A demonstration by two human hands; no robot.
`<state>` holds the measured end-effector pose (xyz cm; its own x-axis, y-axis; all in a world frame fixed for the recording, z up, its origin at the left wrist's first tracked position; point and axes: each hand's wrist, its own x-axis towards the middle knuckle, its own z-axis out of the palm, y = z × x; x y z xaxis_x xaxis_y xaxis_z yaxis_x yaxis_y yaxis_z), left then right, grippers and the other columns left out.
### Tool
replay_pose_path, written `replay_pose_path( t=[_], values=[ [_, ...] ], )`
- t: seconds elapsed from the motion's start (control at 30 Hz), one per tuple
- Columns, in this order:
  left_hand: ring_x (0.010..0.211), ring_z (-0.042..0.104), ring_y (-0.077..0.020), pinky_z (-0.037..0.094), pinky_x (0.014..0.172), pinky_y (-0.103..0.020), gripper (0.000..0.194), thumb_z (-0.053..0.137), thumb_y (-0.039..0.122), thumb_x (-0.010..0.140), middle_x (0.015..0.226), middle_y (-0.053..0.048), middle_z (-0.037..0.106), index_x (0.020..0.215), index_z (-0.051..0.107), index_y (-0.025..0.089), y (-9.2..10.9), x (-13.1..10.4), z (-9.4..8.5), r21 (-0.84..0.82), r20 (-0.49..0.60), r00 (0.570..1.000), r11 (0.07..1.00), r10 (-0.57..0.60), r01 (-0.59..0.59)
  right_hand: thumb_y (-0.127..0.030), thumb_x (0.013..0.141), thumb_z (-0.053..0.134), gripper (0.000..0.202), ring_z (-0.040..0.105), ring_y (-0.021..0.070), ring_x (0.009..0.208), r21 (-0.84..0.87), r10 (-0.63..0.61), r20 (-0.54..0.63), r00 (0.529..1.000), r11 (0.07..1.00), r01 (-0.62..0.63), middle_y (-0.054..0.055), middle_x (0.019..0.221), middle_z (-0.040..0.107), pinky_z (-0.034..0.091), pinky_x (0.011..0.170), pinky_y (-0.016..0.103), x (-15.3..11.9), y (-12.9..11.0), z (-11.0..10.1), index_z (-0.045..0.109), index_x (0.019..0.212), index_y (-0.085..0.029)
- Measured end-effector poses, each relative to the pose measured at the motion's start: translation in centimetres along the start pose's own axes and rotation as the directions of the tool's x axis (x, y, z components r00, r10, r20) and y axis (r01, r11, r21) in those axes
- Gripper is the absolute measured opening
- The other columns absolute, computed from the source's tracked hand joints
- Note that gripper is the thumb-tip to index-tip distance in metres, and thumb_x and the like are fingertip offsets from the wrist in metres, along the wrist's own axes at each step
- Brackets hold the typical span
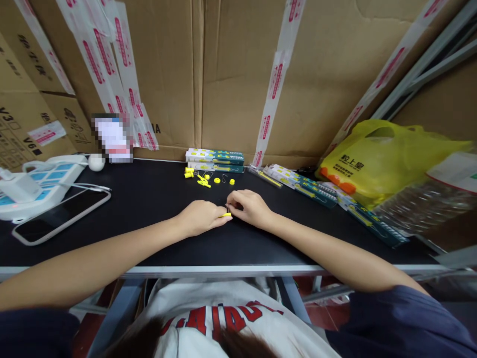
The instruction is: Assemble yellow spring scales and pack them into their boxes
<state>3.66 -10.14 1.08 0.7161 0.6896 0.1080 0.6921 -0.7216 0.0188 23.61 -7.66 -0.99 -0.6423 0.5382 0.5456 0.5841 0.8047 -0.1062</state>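
Note:
Over the middle of the black table, my left hand [203, 217] pinches a small yellow piece [226, 215] between thumb and fingers. Right beside it, my right hand [250, 208] has its fingertips closed on a small dark metal part [227, 208] that meets the yellow piece; its exact shape is too small to tell. Beyond my hands lie several loose yellow parts [203, 181] and thin bent wires [224, 178]. Two printed boxes [215, 157] are stacked behind them.
More printed boxes [301, 185] run along the right, beside a yellow plastic bag [376, 159] and clear plastic packaging [421, 204]. A phone [61, 214] and a white power strip [67, 174] occupy the left. Cardboard [231, 74] rises behind the table [238, 248].

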Motion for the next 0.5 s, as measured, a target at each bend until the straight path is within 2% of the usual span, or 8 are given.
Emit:
replay_pose_path(
  t=[0.13,0.23,0.3,0.4,0.47,0.5],
  values=[
    [0.071,0.065,-0.0192,0.032,0.055,-0.025,0.047,0.033,0.051,0.097,0.077,-0.005,0.069,0.085,0.064,0.019,-0.8,0.1,-0.4,0.048,-0.020,1.000,0.999,-0.022,0.023,-0.013,0.076,0.051,0.008,0.047,0.0122,0.060,0.010,0.056,0.045,0.997,0.998,-0.057,-0.002,0.065,0.053,0.034,0.064,0.025,0.1,-0.1,-0.3,0.047,0.076,-0.020],
    [0.070,0.064,-0.0195,0.032,0.055,-0.025,0.045,0.037,0.056,0.094,0.076,-0.005,0.068,0.088,0.062,0.019,-2.1,0.2,-0.9,0.085,-0.101,0.992,0.992,-0.080,0.089,-0.014,0.071,0.051,0.010,0.045,0.0112,0.058,0.162,0.186,0.075,0.980,0.967,-0.196,-0.003,0.065,0.050,0.032,0.058,0.024,0.3,0.2,-0.4,0.043,0.073,-0.021],
    [0.073,0.063,-0.0189,0.034,0.057,-0.025,0.038,0.041,0.051,0.095,0.080,-0.004,0.067,0.090,0.061,0.019,-3.0,0.3,-1.0,0.085,-0.161,0.984,0.992,-0.081,0.095,-0.014,0.069,0.049,0.011,0.046,0.0105,0.058,0.363,0.263,0.093,0.960,0.889,-0.278,-0.004,0.066,0.051,0.035,0.057,0.023,0.4,0.6,-0.3,0.043,0.076,-0.021],
    [0.085,0.063,-0.0185,0.037,0.064,-0.024,0.028,0.043,0.040,0.096,0.085,-0.004,0.067,0.088,0.060,0.020,-3.6,0.3,-0.9,0.126,-0.159,0.987,0.992,0.001,0.019,-0.015,0.069,0.048,0.019,0.050,0.0104,0.056,0.641,0.281,0.211,0.936,0.684,-0.350,-0.005,0.063,0.054,0.040,0.057,0.023,0.5,1.1,-0.1,0.046,0.086,-0.020],
    [0.087,0.062,-0.0177,0.038,0.068,-0.023,0.025,0.044,0.038,0.096,0.085,-0.003,0.067,0.087,0.061,0.021,-3.4,0.3,-0.7,0.140,-0.142,0.989,0.990,0.042,-0.022,-0.017,0.071,0.049,0.022,0.050,0.0099,0.053,0.723,0.263,0.305,0.915,0.563,-0.402,-0.006,0.060,0.055,0.040,0.053,0.022,0.6,1.1,-0.1,0.047,0.093,-0.019],
    [0.087,0.062,-0.0174,0.038,0.068,-0.023,0.025,0.045,0.037,0.095,0.085,-0.003,0.067,0.088,0.061,0.020,-3.3,0.3,-0.6,0.139,-0.142,0.988,0.990,0.051,-0.031,-0.019,0.073,0.051,0.022,0.049,0.0093,0.052,0.734,0.258,0.329,0.908,0.536,-0.418,-0.007,0.059,0.054,0.039,0.052,0.021,0.6,0.9,-0.2,0.048,0.094,-0.019]
  ],
)
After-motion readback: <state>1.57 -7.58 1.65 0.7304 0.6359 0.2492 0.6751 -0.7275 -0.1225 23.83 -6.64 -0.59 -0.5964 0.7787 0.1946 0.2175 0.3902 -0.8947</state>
